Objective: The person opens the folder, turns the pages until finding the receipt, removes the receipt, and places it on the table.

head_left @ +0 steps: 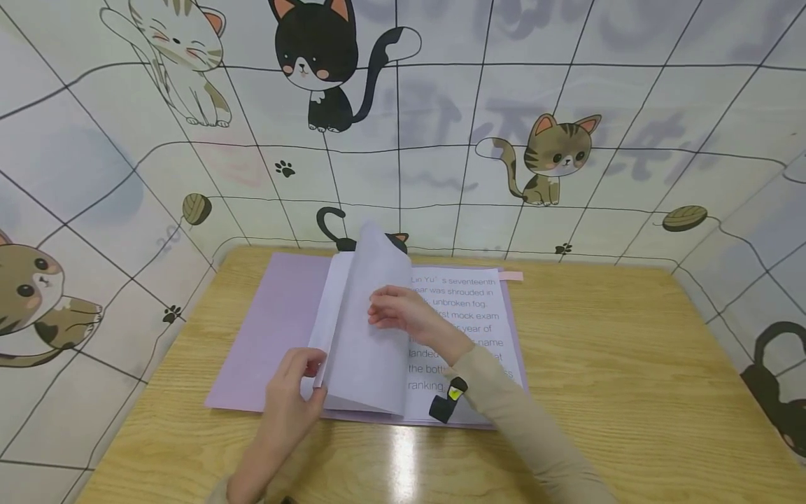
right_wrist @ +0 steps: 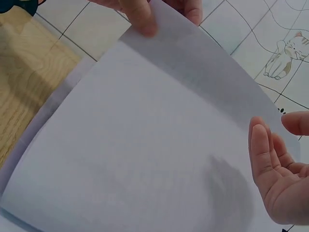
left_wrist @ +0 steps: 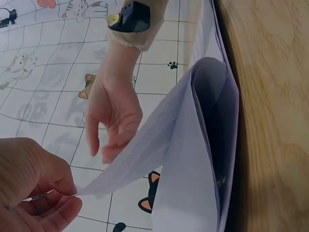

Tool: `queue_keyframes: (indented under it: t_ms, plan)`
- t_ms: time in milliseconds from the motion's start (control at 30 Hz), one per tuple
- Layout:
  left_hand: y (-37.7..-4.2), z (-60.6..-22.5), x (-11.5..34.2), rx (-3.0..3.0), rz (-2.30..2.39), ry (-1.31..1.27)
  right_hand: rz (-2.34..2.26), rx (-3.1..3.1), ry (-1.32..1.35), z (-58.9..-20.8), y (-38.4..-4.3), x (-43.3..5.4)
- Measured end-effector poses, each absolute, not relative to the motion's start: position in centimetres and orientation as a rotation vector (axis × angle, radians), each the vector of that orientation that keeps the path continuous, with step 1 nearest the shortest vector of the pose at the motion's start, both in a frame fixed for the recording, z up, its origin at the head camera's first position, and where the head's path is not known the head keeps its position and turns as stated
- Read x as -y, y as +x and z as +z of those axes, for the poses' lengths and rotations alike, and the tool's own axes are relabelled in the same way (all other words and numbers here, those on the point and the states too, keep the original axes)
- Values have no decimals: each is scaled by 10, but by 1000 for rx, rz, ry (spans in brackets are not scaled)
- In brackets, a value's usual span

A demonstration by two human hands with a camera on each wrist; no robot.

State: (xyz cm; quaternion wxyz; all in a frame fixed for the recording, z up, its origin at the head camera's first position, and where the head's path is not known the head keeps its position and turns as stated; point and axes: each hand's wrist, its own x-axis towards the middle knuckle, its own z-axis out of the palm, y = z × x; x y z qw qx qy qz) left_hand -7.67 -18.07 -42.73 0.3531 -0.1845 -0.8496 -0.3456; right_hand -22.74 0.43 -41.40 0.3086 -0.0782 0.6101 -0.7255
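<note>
A booklet with a lilac cover (head_left: 255,329) lies spread on the table. Between thumb and fingers, my left hand (head_left: 292,388) pinches the free edge of a lifted white sheet (head_left: 371,357), which bows up and over toward the left. In the left wrist view that sheet (left_wrist: 140,145) stretches from the pinching fingers to a curled fold. My right hand (head_left: 412,318) hovers at the sheet, fingers slightly bent. The right wrist view shows a gap between thumb and fingers of this hand (right_wrist: 282,174), with nothing in it. Large English text covers the right page (head_left: 462,280), partly hidden by my right forearm.
The wooden table (head_left: 604,364) carries the booklet near its back edge. Behind it and at both sides stand wall panels (head_left: 441,175) with grid lines and cartoon cats. A pink tab (head_left: 513,276) sticks out at the booklet's upper right. My right wrist bears a black device (head_left: 448,400).
</note>
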Motion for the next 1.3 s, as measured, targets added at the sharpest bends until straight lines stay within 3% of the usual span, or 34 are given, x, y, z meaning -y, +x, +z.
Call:
queue_keyframes:
  t_ms: [1300]
  plan:
    - [-87, -471, 217, 2543, -880, -212, -1966, -1783, 6, -445, -263, -123]
